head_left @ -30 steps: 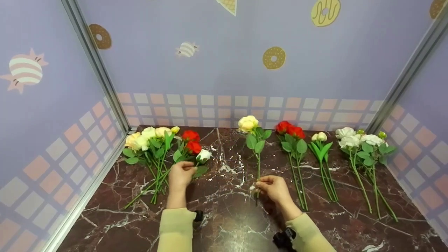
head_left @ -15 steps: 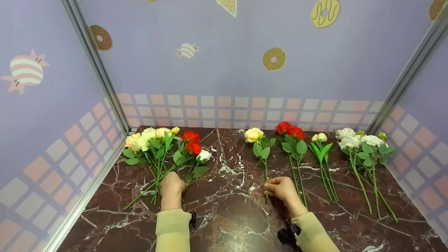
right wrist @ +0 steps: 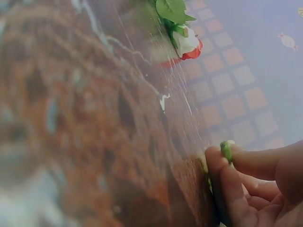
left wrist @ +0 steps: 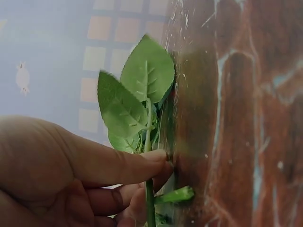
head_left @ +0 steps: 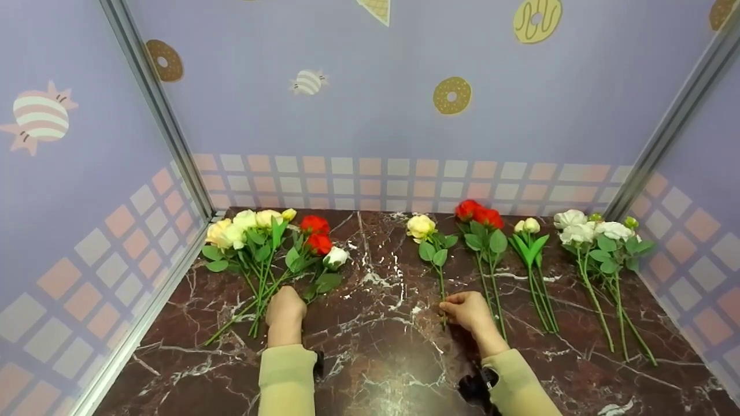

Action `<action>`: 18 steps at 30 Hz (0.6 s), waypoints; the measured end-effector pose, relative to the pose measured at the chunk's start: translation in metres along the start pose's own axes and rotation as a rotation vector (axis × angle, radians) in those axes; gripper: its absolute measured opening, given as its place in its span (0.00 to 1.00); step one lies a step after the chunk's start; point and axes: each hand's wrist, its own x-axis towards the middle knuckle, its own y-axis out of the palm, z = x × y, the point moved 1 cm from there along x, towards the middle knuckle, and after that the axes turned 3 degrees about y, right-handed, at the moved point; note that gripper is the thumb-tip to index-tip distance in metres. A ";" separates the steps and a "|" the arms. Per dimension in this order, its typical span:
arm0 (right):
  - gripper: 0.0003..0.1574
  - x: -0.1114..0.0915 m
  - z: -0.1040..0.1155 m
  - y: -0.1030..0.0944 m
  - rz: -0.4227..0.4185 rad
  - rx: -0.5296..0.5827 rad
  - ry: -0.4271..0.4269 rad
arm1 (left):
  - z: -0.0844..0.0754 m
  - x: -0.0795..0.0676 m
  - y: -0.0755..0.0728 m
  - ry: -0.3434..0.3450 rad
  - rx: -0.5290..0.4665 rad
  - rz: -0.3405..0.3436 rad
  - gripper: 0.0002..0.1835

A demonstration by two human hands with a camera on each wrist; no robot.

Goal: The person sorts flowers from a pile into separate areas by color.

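Pale yellow rose [head_left: 440, 257] in the right hand [head_left: 469, 312], white rose [head_left: 336, 257] by the left

The right hand pinches the yellow rose low on its stem between thumb and fingertips, the gap between them closed down to the stem's thickness; the right wrist view shows the green end [right wrist: 226, 150] poking out of that pinch. The bloom sits at eleven o'clock from this hand, near the far edge of the dark marbled tabletop [head_left: 370, 352]. Whether the bloom touches the surface, I cannot tell.

The left hand is close to the tabletop, thumb and finger pressed together on a leafy green stem [left wrist: 148, 142], the other fingers curled beneath. The white rose lies between one and two o'clock from it, its stem leading down toward the hand. A short green stub [left wrist: 175, 195] juts out just beside the pinch; whether it joins the stem, I cannot tell.

At one o'clock from the left hand are two red roses [head_left: 316, 234]; at eleven, a cluster of cream and peach roses [head_left: 238, 230], with a yellow bud [head_left: 289, 215] at its right edge. From the right hand, a second red pair [head_left: 480, 215] is at twelve o'clock, cream tulips [head_left: 531, 251] at one and white roses [head_left: 614, 231] at two.
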 end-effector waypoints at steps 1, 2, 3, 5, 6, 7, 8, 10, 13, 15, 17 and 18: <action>0.10 0.000 0.000 0.000 -0.005 -0.028 -0.010 | 0.000 0.000 0.000 -0.005 0.000 0.003 0.18; 0.11 0.000 0.000 0.000 -0.009 -0.053 -0.020 | 0.000 -0.001 0.000 -0.009 0.001 0.005 0.17; 0.11 0.000 0.000 -0.001 -0.014 -0.077 -0.025 | 0.000 -0.001 0.000 -0.011 0.001 0.005 0.16; 0.11 -0.001 0.001 -0.001 -0.023 -0.114 -0.040 | -0.001 -0.002 0.000 -0.011 -0.003 0.003 0.16; 0.12 -0.002 0.001 -0.002 -0.026 -0.133 -0.050 | -0.001 -0.002 0.000 -0.011 -0.006 0.001 0.15; 0.12 -0.002 0.002 -0.002 -0.031 -0.156 -0.062 | -0.002 -0.002 0.000 -0.008 -0.009 -0.002 0.16; 0.12 -0.003 0.002 -0.002 -0.038 -0.177 -0.070 | -0.002 -0.003 0.000 -0.002 -0.009 -0.005 0.15; 0.12 -0.004 0.003 -0.003 -0.051 -0.218 -0.083 | -0.004 -0.003 0.000 0.006 -0.015 -0.001 0.13; 0.11 -0.004 0.004 -0.004 -0.061 -0.269 -0.093 | -0.008 -0.003 -0.001 0.021 -0.032 0.012 0.09; 0.11 -0.004 0.005 -0.004 -0.066 -0.289 -0.090 | -0.012 -0.004 -0.002 0.029 -0.068 0.026 0.08; 0.10 -0.004 0.004 -0.004 -0.071 -0.303 -0.094 | -0.015 -0.005 -0.002 0.051 -0.125 0.023 0.08; 0.09 -0.004 0.004 -0.004 -0.073 -0.305 -0.093 | -0.018 -0.005 -0.001 0.068 -0.164 0.020 0.09</action>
